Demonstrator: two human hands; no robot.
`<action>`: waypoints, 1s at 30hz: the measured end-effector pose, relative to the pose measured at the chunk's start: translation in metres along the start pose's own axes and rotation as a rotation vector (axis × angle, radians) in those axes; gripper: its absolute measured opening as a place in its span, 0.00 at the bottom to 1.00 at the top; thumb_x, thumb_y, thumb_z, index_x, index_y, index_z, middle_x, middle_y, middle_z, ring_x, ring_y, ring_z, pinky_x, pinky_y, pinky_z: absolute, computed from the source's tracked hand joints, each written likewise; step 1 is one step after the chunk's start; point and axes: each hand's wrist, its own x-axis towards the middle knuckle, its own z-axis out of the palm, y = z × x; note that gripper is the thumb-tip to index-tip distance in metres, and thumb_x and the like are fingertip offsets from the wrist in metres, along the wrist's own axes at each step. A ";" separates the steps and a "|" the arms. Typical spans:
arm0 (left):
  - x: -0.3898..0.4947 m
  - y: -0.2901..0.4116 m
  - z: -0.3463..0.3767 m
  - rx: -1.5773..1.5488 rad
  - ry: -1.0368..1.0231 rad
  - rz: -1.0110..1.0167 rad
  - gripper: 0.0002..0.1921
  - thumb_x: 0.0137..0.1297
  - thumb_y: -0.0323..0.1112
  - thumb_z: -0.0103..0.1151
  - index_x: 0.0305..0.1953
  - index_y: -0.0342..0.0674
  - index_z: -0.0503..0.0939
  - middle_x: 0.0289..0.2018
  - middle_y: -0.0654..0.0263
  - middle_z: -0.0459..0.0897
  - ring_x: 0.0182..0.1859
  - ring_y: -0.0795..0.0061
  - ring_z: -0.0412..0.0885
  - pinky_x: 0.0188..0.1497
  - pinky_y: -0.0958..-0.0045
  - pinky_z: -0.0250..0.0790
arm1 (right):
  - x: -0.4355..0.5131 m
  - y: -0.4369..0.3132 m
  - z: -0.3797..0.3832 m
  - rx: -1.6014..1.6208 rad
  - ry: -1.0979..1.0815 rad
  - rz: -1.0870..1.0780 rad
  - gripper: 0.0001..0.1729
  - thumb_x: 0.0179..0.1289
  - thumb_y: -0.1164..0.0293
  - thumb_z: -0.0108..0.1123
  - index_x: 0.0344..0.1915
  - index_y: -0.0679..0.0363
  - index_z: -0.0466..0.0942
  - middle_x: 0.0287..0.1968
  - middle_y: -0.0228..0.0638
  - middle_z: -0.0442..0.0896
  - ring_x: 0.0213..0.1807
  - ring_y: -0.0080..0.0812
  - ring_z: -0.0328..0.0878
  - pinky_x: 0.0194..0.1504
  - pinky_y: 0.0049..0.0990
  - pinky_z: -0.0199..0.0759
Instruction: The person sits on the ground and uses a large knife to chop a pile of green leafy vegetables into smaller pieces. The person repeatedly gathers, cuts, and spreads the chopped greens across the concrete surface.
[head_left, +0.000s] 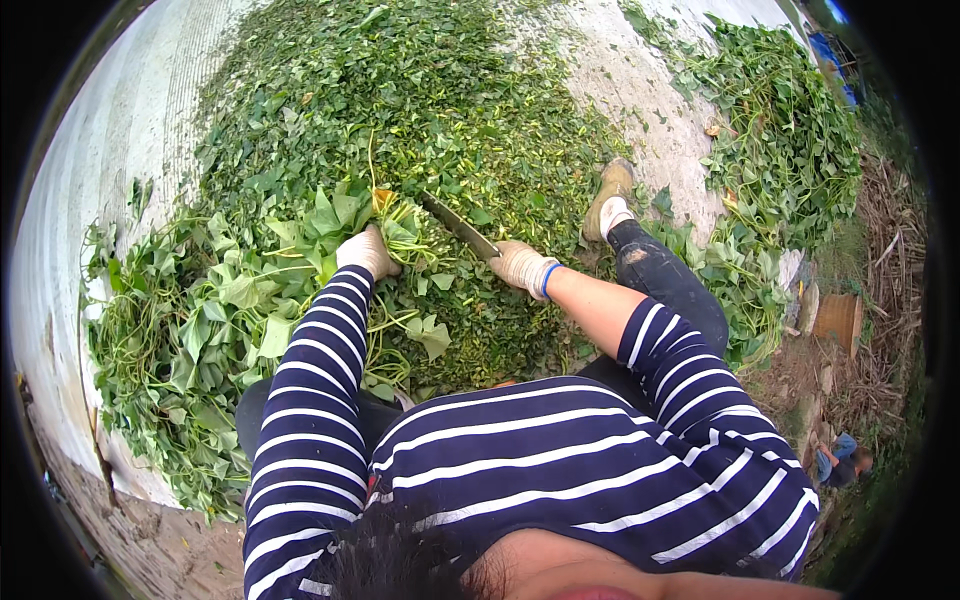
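My left hand (367, 253), in a pale knit glove, grips a bunch of leafy green vines (330, 217) whose stem ends point right. The handle of a long knife is in my gloved right hand (523, 268), and its dark blade (459, 225) slants up and left, close beside the bunch. A thick layer of chopped leaves and stems (450, 112) spreads under and beyond both hands. Uncut vines (187, 330) are heaped along my left side. The knife's handle is mostly hidden in my fist.
More long vines (787, 135) lie in a heap at the right on the pale concrete ground (645, 97). My booted foot (615, 191) rests near the chopped layer. Dry stalks (892, 247) and a brown object (838, 322) are at the far right. Another person (844, 459) is at the lower right.
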 end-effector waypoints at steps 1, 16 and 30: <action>0.000 -0.002 0.003 -0.005 -0.014 -0.003 0.44 0.44 0.53 0.81 0.61 0.37 0.74 0.51 0.54 0.87 0.55 0.61 0.86 0.60 0.66 0.75 | -0.001 -0.001 -0.019 0.183 0.053 0.044 0.23 0.70 0.60 0.53 0.59 0.59 0.78 0.43 0.48 0.86 0.44 0.46 0.84 0.51 0.42 0.77; 0.009 0.017 -0.002 0.118 -0.125 -0.076 0.40 0.47 0.55 0.79 0.58 0.37 0.80 0.54 0.54 0.86 0.57 0.63 0.84 0.60 0.65 0.75 | -0.017 -0.022 0.028 0.000 0.034 -0.015 0.27 0.73 0.55 0.49 0.62 0.59 0.75 0.48 0.53 0.85 0.52 0.49 0.83 0.58 0.41 0.72; 0.029 0.062 -0.020 0.629 -0.394 0.064 0.35 0.59 0.66 0.64 0.59 0.47 0.83 0.56 0.64 0.86 0.57 0.69 0.84 0.61 0.60 0.74 | -0.069 -0.083 -0.007 0.574 0.811 -0.478 0.21 0.74 0.67 0.51 0.62 0.64 0.72 0.39 0.53 0.85 0.38 0.48 0.86 0.40 0.39 0.79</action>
